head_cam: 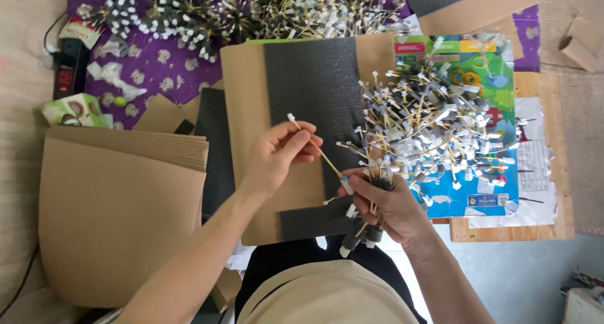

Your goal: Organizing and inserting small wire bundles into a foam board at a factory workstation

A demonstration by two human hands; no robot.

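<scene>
Over the cardboard-and-foam board [314, 91] on the lap, the left hand [277, 157] pinches one thin stick [318, 149], best guided tip-first into the bundle [415, 129] the right hand [390, 201] grips closed.

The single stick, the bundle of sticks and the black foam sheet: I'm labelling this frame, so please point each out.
single stick [316, 150], head view, mid-shaft beside the left hand's fingers.
bundle of sticks [420, 130], head view, the fanned tips.
black foam sheet [311, 78], head view, bare upper area.

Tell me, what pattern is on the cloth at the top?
Purple cloth with small pale motifs, seen in the head view.
</scene>
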